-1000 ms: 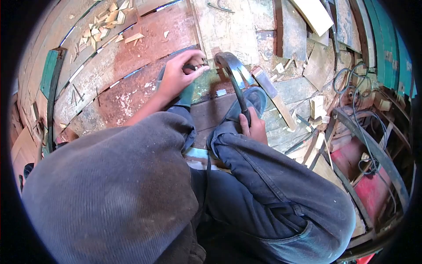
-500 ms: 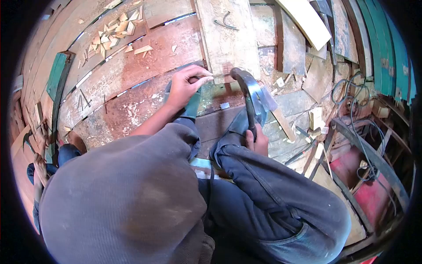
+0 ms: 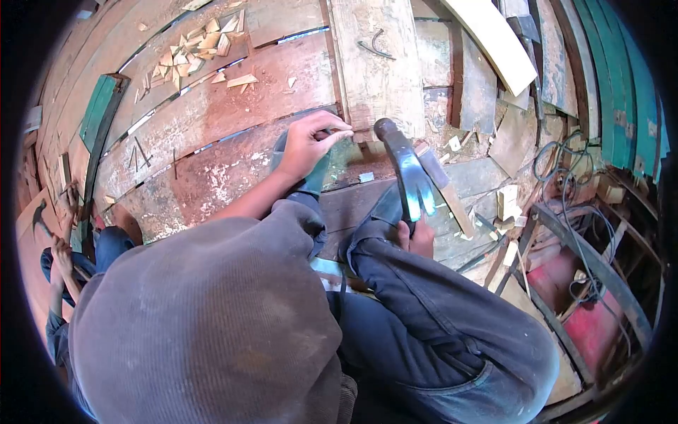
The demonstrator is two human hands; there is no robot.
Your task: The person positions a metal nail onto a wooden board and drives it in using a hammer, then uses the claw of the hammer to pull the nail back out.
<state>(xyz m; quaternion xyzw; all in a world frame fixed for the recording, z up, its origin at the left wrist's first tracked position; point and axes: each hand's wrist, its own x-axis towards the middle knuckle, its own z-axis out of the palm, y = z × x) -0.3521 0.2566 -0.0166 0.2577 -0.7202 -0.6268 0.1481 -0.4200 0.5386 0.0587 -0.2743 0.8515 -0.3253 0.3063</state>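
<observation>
My left hand (image 3: 311, 145) is closed in a pinch beside the near end of a pale wooden board (image 3: 374, 78). A thin nail seems to be between thumb and forefinger, pointing right, though it barely shows. In my right hand (image 3: 418, 239) is a claw hammer (image 3: 404, 166), raised over my knee. Its round striking face is close to the board's end and its claw points back toward me. The hammer's handle is mostly hidden behind the head. Two bent dark metal pieces (image 3: 376, 48) lie on top of the board.
Wood offcuts (image 3: 187, 56) are heaped on the plank floor at upper left, with several loose nails (image 3: 140, 153) nearer me. A co-worker's hand (image 3: 62, 254) holds another hammer (image 3: 41, 218) at far left. Cables (image 3: 565, 162), a pale plank (image 3: 494, 42) and scraps lie on the right.
The hammer head has tilted, so its claw now turns toward me and the handle is hidden. My left hand keeps its pinch by the board's end. The co-worker's hammer has risen.
</observation>
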